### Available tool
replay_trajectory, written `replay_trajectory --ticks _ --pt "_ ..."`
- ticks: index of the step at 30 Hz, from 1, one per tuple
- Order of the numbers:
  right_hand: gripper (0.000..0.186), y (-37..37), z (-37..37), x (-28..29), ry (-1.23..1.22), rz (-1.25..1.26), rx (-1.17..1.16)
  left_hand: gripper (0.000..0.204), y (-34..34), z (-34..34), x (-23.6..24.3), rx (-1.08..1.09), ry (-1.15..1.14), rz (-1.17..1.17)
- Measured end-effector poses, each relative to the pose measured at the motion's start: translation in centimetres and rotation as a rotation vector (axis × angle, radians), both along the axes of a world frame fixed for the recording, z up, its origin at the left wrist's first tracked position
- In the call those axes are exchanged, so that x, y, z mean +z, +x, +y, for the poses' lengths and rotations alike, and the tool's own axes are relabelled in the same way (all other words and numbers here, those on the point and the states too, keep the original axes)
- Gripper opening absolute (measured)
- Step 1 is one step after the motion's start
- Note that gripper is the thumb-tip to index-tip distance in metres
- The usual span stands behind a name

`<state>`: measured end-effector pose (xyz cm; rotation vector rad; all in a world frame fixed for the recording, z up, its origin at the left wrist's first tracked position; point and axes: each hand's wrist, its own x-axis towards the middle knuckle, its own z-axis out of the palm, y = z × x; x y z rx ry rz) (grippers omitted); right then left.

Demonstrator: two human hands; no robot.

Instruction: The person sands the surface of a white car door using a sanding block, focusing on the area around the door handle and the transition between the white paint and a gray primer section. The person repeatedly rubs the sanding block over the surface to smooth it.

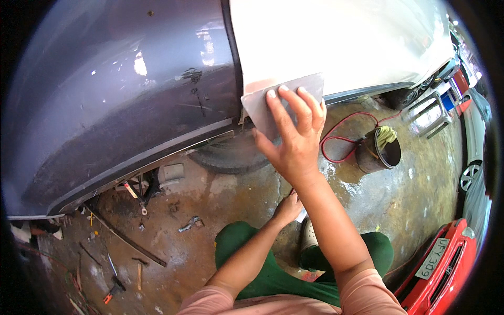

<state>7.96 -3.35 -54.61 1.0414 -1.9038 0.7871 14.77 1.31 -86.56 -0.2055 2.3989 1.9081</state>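
Apparently, in the head view, one grey sheet [260,111] sits against the lower edge of one white panel [341,42], beside one dark blue panel [131,73]. The right grip [295,131] is wide, fingers spread over the sheet. It looks thin, light and fairly stiff, probably easiest to hold by its edges. I cannot tell what the left grip [288,209] holds. One bucket [368,157] with one yellow-green cloth [387,135] stands on the floor [236,197], near one hammer [139,275].
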Motion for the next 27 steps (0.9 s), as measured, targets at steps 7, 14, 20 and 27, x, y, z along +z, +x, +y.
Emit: replay_trajectory --ticks 7,14,20,27 --pt "0.075 2.8 5.5 2.5 0.112 -0.225 0.068 0.049 -0.5 0.2 0.0 0.063 0.084 0.156" --pt "0.078 9.2 18.2 -0.6 -1.089 -1.567 0.755 0.037 0.1 -1.6 6.2 0.096 0.275 -0.037" --pt "0.067 8.6 25.9 1.6 -1.262 -1.44 0.614 0.033 2.2 -2.4 10.8 0.313 0.682 0.066" --pt "0.055 11.9 22.1 3.3 0.252 -0.538 0.261 0.037 5.9 -1.6 27.6 0.465 1.206 0.058"
